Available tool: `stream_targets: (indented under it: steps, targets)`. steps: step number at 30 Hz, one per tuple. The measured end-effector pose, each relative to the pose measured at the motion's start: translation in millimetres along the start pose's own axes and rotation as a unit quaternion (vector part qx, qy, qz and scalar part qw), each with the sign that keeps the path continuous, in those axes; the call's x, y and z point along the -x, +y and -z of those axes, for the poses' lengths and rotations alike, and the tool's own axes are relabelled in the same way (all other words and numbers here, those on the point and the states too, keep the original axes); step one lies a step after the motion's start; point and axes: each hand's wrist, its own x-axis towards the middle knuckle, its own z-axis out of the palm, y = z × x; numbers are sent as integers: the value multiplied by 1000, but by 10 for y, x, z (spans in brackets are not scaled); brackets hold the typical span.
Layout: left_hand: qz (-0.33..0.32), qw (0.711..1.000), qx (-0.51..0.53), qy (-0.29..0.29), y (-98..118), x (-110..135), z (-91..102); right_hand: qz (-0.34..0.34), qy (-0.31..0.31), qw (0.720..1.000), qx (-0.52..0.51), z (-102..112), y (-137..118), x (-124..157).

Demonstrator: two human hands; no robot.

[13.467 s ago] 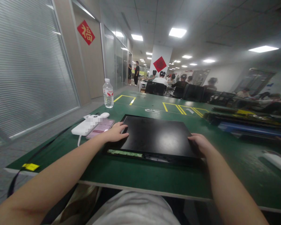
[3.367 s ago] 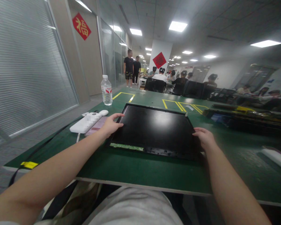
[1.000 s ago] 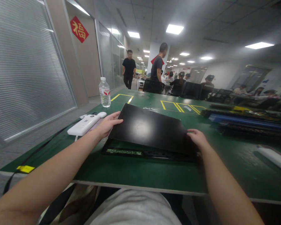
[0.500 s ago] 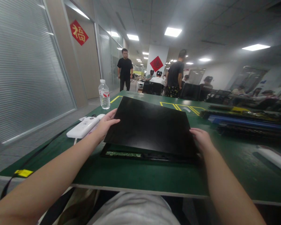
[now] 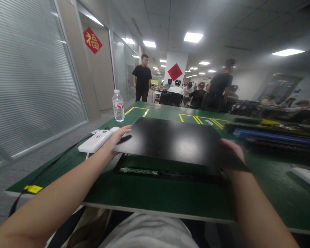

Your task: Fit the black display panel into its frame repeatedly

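A thin black glossy panel [image 5: 167, 139], like a screen sheet, is held up between my two hands, tilted, with ceiling light reflected on it. My left hand [image 5: 120, 136] grips its left edge, the thumb partly hidden by the sheet. On the right edge, my right hand [image 5: 234, 151] is closed, its fingers mostly behind the panel. Beneath the sheet lies a black frame [image 5: 170, 175] on the green table, apart from the panel along the near side. A green circuit board strip [image 5: 138, 171] shows in its near edge.
On the green table [image 5: 155, 198] stand a water bottle [image 5: 118, 106] and a white device [image 5: 95, 141] with a cable at left. Stacked dark and blue strips [image 5: 268, 135] lie at right, near a white bar [image 5: 307, 177]. Several people are beyond, one in black standing [image 5: 142, 77].
The black panel has tipped flatter and been lifted off the frame, and now shows bright reflections. Both hands still hold it. A person in the background has moved right.
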Motion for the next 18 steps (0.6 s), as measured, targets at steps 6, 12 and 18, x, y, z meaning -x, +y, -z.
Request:
stream_targets:
  steps: [6, 12, 18]
  targets:
    - [1, 995, -92, 48, -127, -89, 21, -40, -30, 999, -11, 113, -7, -69]
    - [-53, 969, -237, 54, -240, -44, 7, 18, 96, 986, -135, 129, 48, -140]
    - [-108, 889, -443, -51, -347, -48, 58, 34, 156, 959, -235, -24, -14, -49]
